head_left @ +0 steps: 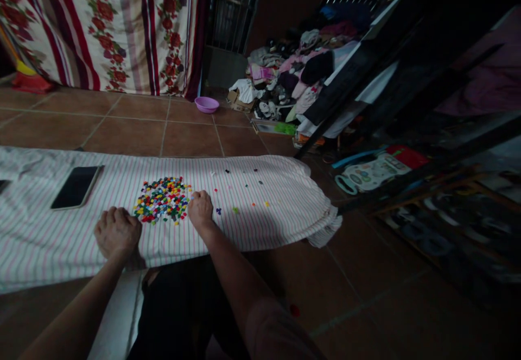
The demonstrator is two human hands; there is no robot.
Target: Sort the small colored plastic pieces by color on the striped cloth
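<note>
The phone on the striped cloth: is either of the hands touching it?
No. The phone lies apart on the striped cloth, left of the left hand, while the right hand rests beside the pile of beads.

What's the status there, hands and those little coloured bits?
Left hand fisted on striped cloth. Right hand closed beside bead pile. Phone lies left; nothing blocking.

- My left hand point(117, 231) is resting on the cloth point(260, 224), just left of the pile of beads point(163, 200).
- My right hand point(200, 208) is sitting against the pile's right edge.
- A phone point(76, 187) is lying on the cloth, farther left.
- Scattered beads point(240, 191) are lying right of my right hand.
- A bowl point(207, 104) is sitting on the floor behind the cloth, with a heap of clothes point(293, 77) to its right.
</note>
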